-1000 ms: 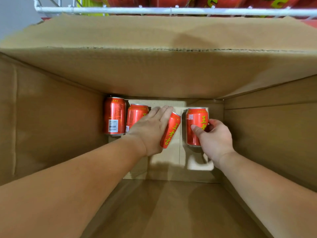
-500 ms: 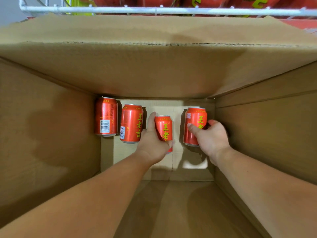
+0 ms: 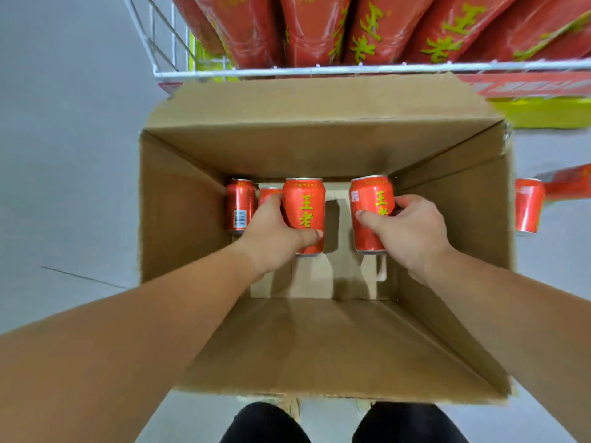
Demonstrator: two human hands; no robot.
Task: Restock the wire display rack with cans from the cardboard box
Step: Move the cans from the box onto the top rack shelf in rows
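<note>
An open cardboard box (image 3: 198, 343) stands on the floor below me. My left hand (image 3: 271, 235) grips a red can with yellow characters (image 3: 303, 203), held upright above the box floor. My right hand (image 3: 409, 231) grips a second red can (image 3: 371, 206) the same way, to the right. Two more red cans stand at the box's far left corner: one with a barcode (image 3: 240, 206), the other (image 3: 267, 195) mostly hidden behind my left hand. The white wire display rack (image 3: 319, 71) is just beyond the box, packed with red packs.
Another red can (image 3: 527, 204) stands outside the box at the right, on the grey floor. Yellow and red rack base panels (image 3: 543, 113) lie at the upper right. My feet (image 3: 265, 423) are at the box's near edge. Grey floor (image 3: 64, 155) stretches to the left.
Both hands have lifted their cans up from the box floor, and my head has pulled back, so the whole box and the rack now show. The left can went from tilted to upright.
</note>
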